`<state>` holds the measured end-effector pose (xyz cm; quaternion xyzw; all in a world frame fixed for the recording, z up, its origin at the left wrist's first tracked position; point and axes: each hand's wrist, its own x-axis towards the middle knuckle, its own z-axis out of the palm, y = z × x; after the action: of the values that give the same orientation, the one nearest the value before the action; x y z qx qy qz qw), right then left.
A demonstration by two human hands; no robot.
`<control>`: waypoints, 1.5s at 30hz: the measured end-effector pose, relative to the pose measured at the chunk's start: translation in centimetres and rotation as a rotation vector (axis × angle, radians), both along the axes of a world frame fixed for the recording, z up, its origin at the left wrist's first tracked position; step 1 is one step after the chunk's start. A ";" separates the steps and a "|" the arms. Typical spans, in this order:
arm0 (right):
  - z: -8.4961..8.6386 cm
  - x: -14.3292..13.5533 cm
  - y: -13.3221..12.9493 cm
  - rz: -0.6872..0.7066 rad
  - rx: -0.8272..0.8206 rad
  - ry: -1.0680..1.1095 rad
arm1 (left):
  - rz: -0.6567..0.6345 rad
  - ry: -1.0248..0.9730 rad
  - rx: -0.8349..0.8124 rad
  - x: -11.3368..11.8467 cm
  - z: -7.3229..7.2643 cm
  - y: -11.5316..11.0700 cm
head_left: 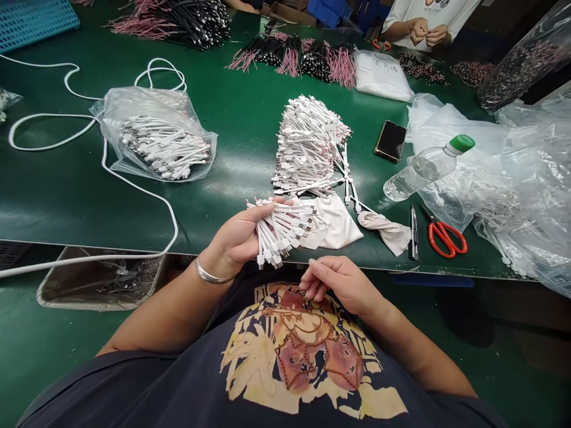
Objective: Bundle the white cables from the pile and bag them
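My left hand (236, 239), with a silver bangle at the wrist, grips a fanned bundle of short white USB cables (282, 233) at the table's front edge. Their metal plugs point towards me and to the right. My right hand (345, 282) hovers just off the edge, lower and to the right of the bundle, its fingers loosely curled with nothing visible in them. Beyond the bundle lies a large pile of similar white cables (307, 145). A cream cloth (336, 223) lies between the pile and my hands.
Left on the green table (241, 142) are a bag of cables (165, 145) and a long white cord (172, 220). Rightward are a twisted cloth (388, 232), a pen-like tool (414, 235), red-handled scissors (447, 239), a bottle (419, 172), a phone (390, 141) and plastic bags (526, 178). Another person's hands (428, 34) work opposite.
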<state>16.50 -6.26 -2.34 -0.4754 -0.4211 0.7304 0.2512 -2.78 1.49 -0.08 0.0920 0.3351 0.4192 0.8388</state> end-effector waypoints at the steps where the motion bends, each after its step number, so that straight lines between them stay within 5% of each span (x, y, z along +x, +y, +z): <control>1: 0.0 0.0 -0.1 0.003 -0.005 0.003 | -0.008 0.005 -0.002 0.0 -0.1 0.0; 36: -0.5 0.2 -0.7 0.059 -0.065 0.045 | 0.029 0.006 -0.035 -0.3 -1.1 1.3; 42: -0.9 -0.1 -0.4 0.046 -0.074 0.100 | 0.047 0.149 0.072 0.2 -0.1 1.8; 45: -1.1 -0.4 -0.4 0.035 -0.096 0.187 | 0.037 0.278 0.276 0.4 1.4 2.7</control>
<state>16.06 -6.64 -3.41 -0.4094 -0.3685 0.7953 0.2533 -2.39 4.18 1.33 0.2568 0.3886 0.4600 0.7559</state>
